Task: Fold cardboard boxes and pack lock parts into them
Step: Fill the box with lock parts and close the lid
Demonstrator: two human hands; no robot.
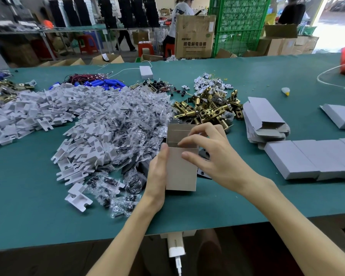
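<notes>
**Small box held upright at mid-frame, both hands on it**

At the left of the frame lies a broad heap of white plastic trays (48, 108), running into a heap of clear bagged parts (127, 120) toward the centre. Just right of the bags, the left hand (157, 172) grips the grey cardboard box (180, 168), thumb along its left edge and fingers hidden behind it. The box stands upright at centre frame, top flap raised. The right hand (213, 156) curls over the open top, thumb on the front panel and fingertips at the rim, pinching it. Above the hands sits a pile of brass latches (207, 110). Further right lie stacked flat box blanks (263, 118), then a row of closed boxes (307, 158) on the green table (247, 200).
</notes>
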